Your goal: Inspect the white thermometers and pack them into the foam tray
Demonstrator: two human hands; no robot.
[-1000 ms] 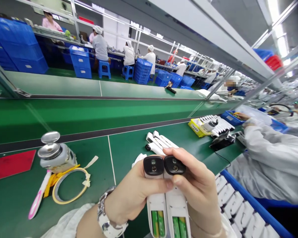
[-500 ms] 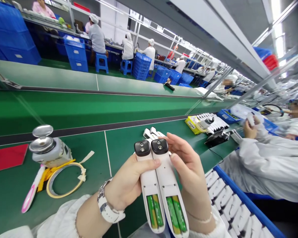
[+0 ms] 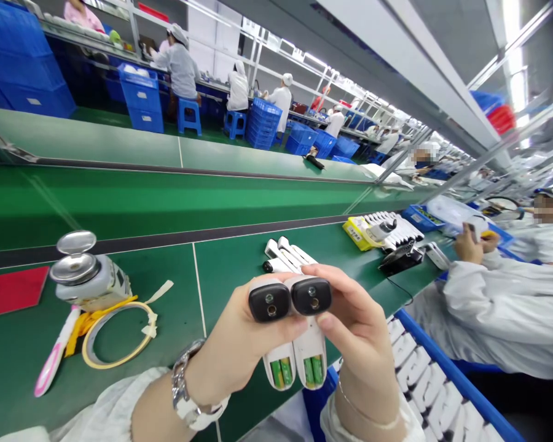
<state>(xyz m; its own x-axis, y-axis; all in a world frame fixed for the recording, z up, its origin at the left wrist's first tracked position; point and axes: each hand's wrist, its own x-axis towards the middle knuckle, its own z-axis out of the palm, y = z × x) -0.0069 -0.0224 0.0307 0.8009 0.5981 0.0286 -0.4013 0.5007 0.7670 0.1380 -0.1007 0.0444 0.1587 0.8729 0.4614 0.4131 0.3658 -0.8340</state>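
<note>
Side by side, two white handheld devices, thermometer-like, show their black ends toward me; one is the left device, the other the right device. Each black end has two small round openings. Lower down, both battery bays are uncovered, with green batteries inside. My left hand is closed around the pair, its thumb lying across the undersides. On the right device's side, my right hand grips with thumb and fingers. Behind the hands, several similar white devices lie on the green bench.
At left are a metal-topped dispenser bottle, a tape roll, a pink-and-white handled tool and a red sheet. A blue crate of white devices stands at lower right. A co-worker sits beyond it, near a yellow box.
Both hands have tilted the devices, so the black ends face me more and the battery bays look foreshortened. The co-worker's hands at right have shifted, and a yellow item now shows there.
</note>
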